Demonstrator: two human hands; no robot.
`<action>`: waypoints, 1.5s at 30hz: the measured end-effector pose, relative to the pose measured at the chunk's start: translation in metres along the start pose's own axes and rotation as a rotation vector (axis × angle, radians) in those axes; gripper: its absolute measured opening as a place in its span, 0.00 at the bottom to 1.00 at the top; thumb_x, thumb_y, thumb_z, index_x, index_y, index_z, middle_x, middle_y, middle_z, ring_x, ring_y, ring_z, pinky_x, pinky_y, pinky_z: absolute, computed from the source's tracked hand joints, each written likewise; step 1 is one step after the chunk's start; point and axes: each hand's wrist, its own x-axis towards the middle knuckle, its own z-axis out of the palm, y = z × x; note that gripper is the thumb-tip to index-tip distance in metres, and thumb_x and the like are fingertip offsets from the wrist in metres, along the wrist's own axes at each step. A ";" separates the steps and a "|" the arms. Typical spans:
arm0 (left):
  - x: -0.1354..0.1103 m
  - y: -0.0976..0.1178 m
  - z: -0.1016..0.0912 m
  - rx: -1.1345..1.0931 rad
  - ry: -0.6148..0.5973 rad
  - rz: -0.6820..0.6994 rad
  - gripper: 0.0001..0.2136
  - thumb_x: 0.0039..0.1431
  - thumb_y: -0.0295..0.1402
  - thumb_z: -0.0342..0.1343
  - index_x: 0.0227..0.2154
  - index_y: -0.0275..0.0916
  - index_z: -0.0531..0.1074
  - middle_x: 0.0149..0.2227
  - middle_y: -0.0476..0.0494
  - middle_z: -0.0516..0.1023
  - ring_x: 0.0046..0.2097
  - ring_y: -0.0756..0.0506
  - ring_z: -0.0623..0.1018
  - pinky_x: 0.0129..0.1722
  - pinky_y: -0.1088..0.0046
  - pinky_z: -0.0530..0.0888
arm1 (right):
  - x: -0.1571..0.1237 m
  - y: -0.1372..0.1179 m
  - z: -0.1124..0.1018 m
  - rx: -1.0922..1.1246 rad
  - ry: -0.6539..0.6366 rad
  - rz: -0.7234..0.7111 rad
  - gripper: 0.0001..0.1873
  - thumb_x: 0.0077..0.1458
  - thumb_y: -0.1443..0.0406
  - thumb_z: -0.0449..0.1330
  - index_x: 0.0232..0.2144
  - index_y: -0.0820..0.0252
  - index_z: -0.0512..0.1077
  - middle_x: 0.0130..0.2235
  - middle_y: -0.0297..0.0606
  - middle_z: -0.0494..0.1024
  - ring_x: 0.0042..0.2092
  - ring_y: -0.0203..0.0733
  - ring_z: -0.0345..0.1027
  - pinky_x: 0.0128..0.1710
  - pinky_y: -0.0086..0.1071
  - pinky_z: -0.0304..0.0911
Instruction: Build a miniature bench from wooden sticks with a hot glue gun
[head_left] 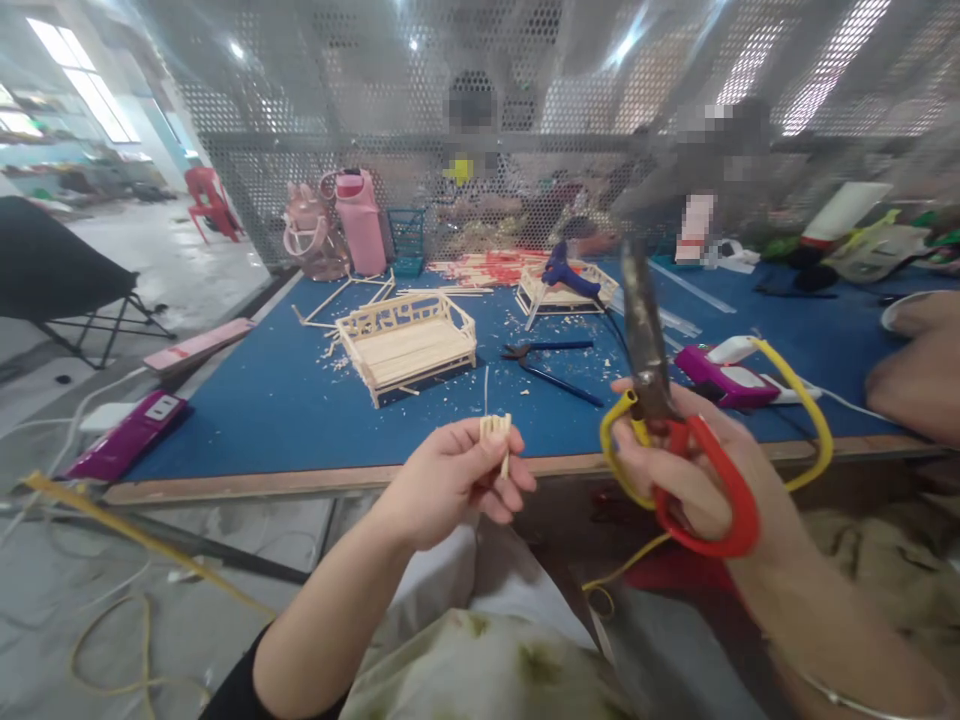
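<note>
Between the thumb and fingers of my left hand (459, 470) is a small bundle of short wooden sticks (495, 430), held just over the table's front edge. My right hand (694, 460) grips a pair of scissors (646, 330) with red handles, its dark blades pointing up and away from me. Beyond my left hand stands a miniature wooden bench (412, 350) with a patterned back rail. Blue-handled pliers (551, 368) lie spread on the table to the right of the bench.
A blue glue gun (570, 275) rests on a second small wooden frame (536, 297). Behind are loose sticks (491, 267) and a pink bottle (361, 222). A purple power strip (724, 375) with a yellow cable lies at right. Another person's arm (919, 365) reaches in there. Mesh stands behind the blue table (247, 420).
</note>
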 end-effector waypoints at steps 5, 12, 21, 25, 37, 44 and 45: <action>-0.005 0.002 -0.001 0.032 -0.176 -0.077 0.16 0.43 0.44 0.66 0.27 0.36 0.72 0.20 0.51 0.73 0.17 0.56 0.67 0.13 0.84 0.64 | 0.004 -0.017 -0.027 -0.539 -0.356 -0.074 0.24 0.40 0.66 0.63 0.44 0.56 0.72 0.40 0.41 0.77 0.40 0.44 0.72 0.35 0.31 0.69; -0.001 0.000 0.006 0.126 -0.315 -0.169 0.18 0.43 0.46 0.65 0.26 0.35 0.72 0.19 0.51 0.73 0.17 0.56 0.67 0.14 0.83 0.64 | 0.009 -0.021 -0.024 -0.693 -0.671 -0.078 0.24 0.48 0.50 0.61 0.42 0.60 0.74 0.38 0.40 0.79 0.36 0.43 0.72 0.33 0.30 0.67; 0.000 -0.001 0.004 0.205 -0.358 -0.183 0.17 0.48 0.46 0.62 0.27 0.34 0.73 0.19 0.52 0.72 0.15 0.58 0.65 0.14 0.83 0.60 | 0.011 -0.022 -0.026 -0.681 -0.763 -0.111 0.23 0.51 0.51 0.60 0.45 0.58 0.75 0.36 0.35 0.80 0.34 0.38 0.72 0.34 0.25 0.64; 0.003 -0.005 0.006 0.129 -0.316 -0.163 0.15 0.48 0.44 0.63 0.27 0.34 0.73 0.18 0.51 0.72 0.15 0.58 0.66 0.13 0.85 0.62 | 0.007 -0.016 -0.024 -0.731 -0.585 -0.132 0.20 0.50 0.52 0.61 0.38 0.60 0.76 0.26 0.33 0.76 0.26 0.35 0.67 0.25 0.25 0.61; 0.013 -0.013 0.026 -0.333 0.194 -0.087 0.06 0.61 0.27 0.51 0.32 0.36 0.73 0.33 0.44 0.81 0.33 0.51 0.80 0.33 0.80 0.74 | 0.006 -0.015 0.033 -0.311 0.064 0.018 0.18 0.37 0.61 0.68 0.32 0.58 0.68 0.21 0.26 0.69 0.21 0.31 0.62 0.20 0.26 0.61; 0.011 -0.024 0.033 -0.453 0.257 0.015 0.07 0.58 0.27 0.55 0.26 0.36 0.75 0.29 0.46 0.80 0.34 0.52 0.79 0.40 0.78 0.73 | -0.004 0.010 0.065 -0.143 0.252 0.010 0.20 0.39 0.60 0.67 0.36 0.57 0.68 0.28 0.34 0.78 0.28 0.39 0.74 0.30 0.32 0.71; 0.010 -0.025 0.034 -0.466 0.277 0.016 0.07 0.58 0.26 0.54 0.26 0.36 0.75 0.29 0.46 0.80 0.33 0.52 0.79 0.40 0.78 0.73 | -0.004 0.011 0.068 -0.140 0.258 0.011 0.20 0.39 0.60 0.68 0.37 0.57 0.69 0.29 0.35 0.79 0.28 0.40 0.74 0.30 0.32 0.71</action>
